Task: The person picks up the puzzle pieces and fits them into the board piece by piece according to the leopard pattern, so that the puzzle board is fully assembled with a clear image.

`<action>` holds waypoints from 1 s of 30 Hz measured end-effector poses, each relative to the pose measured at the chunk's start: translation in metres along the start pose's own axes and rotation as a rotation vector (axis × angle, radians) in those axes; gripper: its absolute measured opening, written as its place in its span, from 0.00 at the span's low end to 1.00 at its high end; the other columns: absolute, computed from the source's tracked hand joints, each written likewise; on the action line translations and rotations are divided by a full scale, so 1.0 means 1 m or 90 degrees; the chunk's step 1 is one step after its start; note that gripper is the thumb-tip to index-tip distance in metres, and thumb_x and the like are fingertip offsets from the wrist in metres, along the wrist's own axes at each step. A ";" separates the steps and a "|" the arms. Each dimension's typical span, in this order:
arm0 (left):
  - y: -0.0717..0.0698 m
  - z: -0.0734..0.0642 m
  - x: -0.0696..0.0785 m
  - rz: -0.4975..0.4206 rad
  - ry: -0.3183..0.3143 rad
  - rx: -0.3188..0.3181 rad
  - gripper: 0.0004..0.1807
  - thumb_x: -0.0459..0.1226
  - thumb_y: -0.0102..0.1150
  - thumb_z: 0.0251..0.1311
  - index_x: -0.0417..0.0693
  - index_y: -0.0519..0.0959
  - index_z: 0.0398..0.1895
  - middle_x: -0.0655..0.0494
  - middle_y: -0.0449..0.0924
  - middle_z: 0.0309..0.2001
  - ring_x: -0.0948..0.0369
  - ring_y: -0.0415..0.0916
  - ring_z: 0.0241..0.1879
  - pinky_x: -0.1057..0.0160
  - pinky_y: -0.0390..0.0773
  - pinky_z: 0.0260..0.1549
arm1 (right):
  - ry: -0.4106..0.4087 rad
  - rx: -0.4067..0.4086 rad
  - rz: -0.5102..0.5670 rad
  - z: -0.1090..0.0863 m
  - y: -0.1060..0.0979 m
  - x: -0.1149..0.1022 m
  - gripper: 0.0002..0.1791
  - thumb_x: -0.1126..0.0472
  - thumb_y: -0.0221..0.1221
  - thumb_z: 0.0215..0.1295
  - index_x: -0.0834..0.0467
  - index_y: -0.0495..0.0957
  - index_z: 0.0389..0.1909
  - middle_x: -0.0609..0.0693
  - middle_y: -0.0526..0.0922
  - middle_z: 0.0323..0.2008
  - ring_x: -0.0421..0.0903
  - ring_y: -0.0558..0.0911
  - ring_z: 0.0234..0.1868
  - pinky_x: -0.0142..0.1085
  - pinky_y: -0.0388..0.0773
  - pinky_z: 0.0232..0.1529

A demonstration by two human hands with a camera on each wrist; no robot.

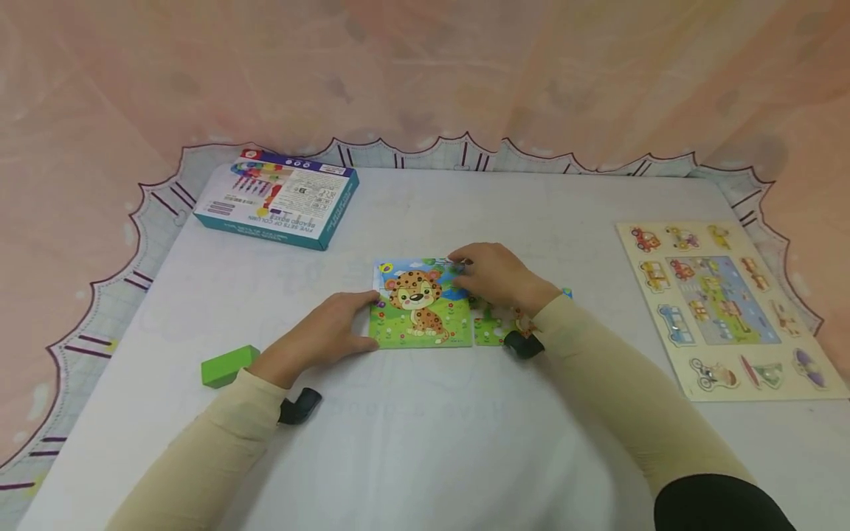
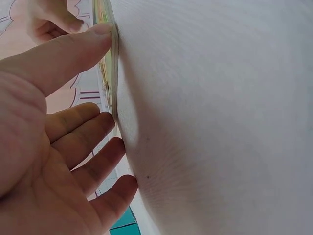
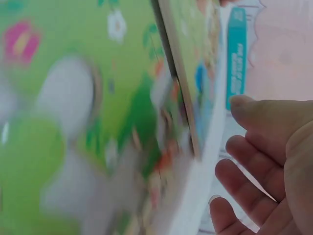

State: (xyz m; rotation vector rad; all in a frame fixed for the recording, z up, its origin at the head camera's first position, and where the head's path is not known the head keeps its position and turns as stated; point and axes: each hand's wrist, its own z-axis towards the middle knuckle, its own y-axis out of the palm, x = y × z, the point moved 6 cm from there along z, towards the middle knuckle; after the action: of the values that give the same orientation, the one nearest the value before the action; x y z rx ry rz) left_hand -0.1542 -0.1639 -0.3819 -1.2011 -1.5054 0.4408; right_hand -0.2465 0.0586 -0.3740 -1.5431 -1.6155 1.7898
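Note:
A square picture puzzle of a spotted leopard cub (image 1: pixel 418 324) lies flat on the white-covered table. My left hand (image 1: pixel 328 328) is at its left side; in the left wrist view the thumb touches the board's edge (image 2: pixel 115 68) and the fingers spread along it. Over the puzzle's upper right corner is my right hand (image 1: pixel 498 276), its fingers loosely bent in the right wrist view with nothing gripped. Directly right of the cub puzzle lies a second green board (image 1: pixel 488 333), partly hidden by my right wrist. It is blurred close up, with pale shapes across its green surface.
At the back left lies a teal-edged box (image 1: pixel 279 195). A green block (image 1: pixel 229 366) sits beside my left wrist. On the right is a large cream puzzle board (image 1: pixel 730 313) with vehicle pieces. A pink patterned cloth (image 1: pixel 425 74) hangs behind the table.

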 end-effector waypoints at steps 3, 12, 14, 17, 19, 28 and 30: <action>-0.001 0.001 0.001 0.009 0.001 0.004 0.43 0.39 0.73 0.56 0.38 0.64 0.73 0.38 0.66 0.70 0.41 0.60 0.70 0.43 0.61 0.68 | 0.014 0.009 0.004 -0.010 -0.011 0.008 0.27 0.55 0.60 0.70 0.58 0.74 0.67 0.54 0.76 0.64 0.54 0.74 0.64 0.51 0.69 0.65; -0.004 0.001 0.003 0.010 -0.010 0.001 0.43 0.38 0.73 0.56 0.37 0.63 0.73 0.38 0.65 0.70 0.41 0.58 0.71 0.43 0.61 0.69 | 0.031 -0.017 -0.029 -0.035 -0.015 0.032 0.29 0.56 0.65 0.67 0.60 0.73 0.67 0.57 0.75 0.65 0.56 0.73 0.63 0.53 0.66 0.67; -0.003 0.001 0.002 0.009 -0.013 0.000 0.43 0.38 0.73 0.56 0.37 0.63 0.73 0.38 0.65 0.70 0.41 0.58 0.71 0.43 0.61 0.69 | 0.025 -0.022 -0.033 -0.037 -0.013 0.036 0.30 0.55 0.66 0.66 0.61 0.74 0.67 0.57 0.76 0.64 0.55 0.74 0.62 0.53 0.67 0.66; -0.002 0.001 0.001 0.005 -0.017 -0.003 0.44 0.38 0.73 0.56 0.37 0.63 0.73 0.38 0.65 0.70 0.41 0.59 0.71 0.43 0.61 0.69 | 0.013 -0.025 -0.040 -0.040 -0.009 0.040 0.30 0.54 0.66 0.66 0.61 0.74 0.66 0.57 0.78 0.62 0.55 0.74 0.62 0.52 0.69 0.65; -0.001 0.001 0.000 0.004 -0.017 -0.003 0.44 0.38 0.74 0.56 0.37 0.63 0.73 0.38 0.65 0.70 0.41 0.59 0.71 0.43 0.61 0.68 | 0.007 -0.024 -0.041 -0.041 -0.008 0.041 0.29 0.55 0.66 0.66 0.62 0.74 0.65 0.57 0.78 0.61 0.55 0.74 0.61 0.53 0.70 0.64; 0.001 0.001 0.001 0.002 0.017 0.014 0.42 0.37 0.73 0.56 0.35 0.65 0.71 0.37 0.67 0.68 0.41 0.61 0.69 0.43 0.61 0.68 | -0.005 -0.023 -0.033 -0.044 -0.005 0.039 0.28 0.57 0.66 0.65 0.63 0.76 0.63 0.57 0.81 0.56 0.55 0.76 0.57 0.51 0.73 0.60; 0.001 0.001 0.001 -0.001 0.014 0.013 0.42 0.38 0.73 0.56 0.35 0.65 0.72 0.38 0.67 0.69 0.41 0.61 0.69 0.43 0.61 0.68 | -0.011 -0.024 -0.033 -0.045 -0.005 0.037 0.27 0.57 0.67 0.65 0.63 0.76 0.63 0.57 0.81 0.56 0.55 0.76 0.57 0.51 0.73 0.60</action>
State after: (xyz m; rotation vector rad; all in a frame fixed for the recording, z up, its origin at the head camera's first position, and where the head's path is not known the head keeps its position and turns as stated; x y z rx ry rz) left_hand -0.1542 -0.1624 -0.3830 -1.1853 -1.4791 0.4401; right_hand -0.2266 0.1131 -0.3800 -1.4912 -1.6909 1.7609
